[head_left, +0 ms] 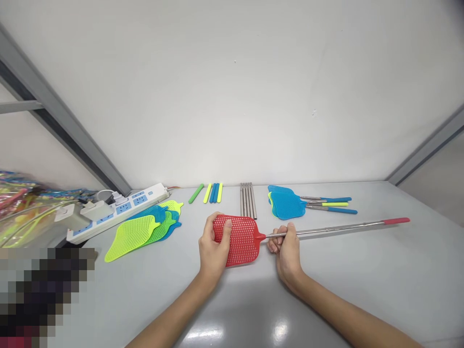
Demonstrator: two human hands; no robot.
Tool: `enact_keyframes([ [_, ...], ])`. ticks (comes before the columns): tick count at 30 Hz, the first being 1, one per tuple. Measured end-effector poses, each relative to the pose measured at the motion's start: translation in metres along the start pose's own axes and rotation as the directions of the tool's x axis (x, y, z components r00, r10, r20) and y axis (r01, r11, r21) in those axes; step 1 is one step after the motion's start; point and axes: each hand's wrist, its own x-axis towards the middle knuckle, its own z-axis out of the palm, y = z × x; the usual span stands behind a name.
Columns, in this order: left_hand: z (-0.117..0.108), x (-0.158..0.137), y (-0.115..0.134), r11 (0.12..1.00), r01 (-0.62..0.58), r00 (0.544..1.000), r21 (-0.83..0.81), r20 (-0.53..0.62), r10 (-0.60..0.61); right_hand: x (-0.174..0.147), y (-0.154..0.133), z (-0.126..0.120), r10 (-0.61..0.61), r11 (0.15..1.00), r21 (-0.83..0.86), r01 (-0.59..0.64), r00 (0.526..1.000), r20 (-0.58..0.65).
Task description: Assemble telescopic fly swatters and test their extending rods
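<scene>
A red fly swatter [241,241] is held level above the grey table, its perforated head to the left. Its thin metal rod is extended far to the right and ends in a red grip. My left hand [214,246] is closed on the head, thumb on the front face and fingers behind it. Just right of the head's neck, my right hand [288,249] pinches the rod. Behind my right hand lie assembled swatters [288,205] with blue and yellow parts. Several metal rods [248,200] lie side by side behind the red head.
Loose yellow, green and blue swatter heads [136,234] are piled at the left, beside a white power strip [119,210] with plugs. Coloured grip sleeves [213,192] lie near the back wall [232,96]. Plastic-wrapped items [21,212] crowd the far left.
</scene>
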Motion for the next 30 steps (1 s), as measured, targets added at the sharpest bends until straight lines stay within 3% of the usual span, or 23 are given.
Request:
enact_keyframes([
  [21, 0.0032, -0.0045, -0.001, 1.0, -0.002, 1.0, -0.003, -0.018, 0.002, 0.0006, 0.0048, -0.0022, 0.004, 0.994, -0.107, 0.008, 0.993, 0.114],
  [30, 0.0044, -0.0067, 0.0019, 1.0, 0.005, 1.0, 0.013, -0.026, -0.005, -0.0026, 0.0033, 0.0004, 0.031, 0.988, -0.156, -0.017, 0.996, 0.089],
])
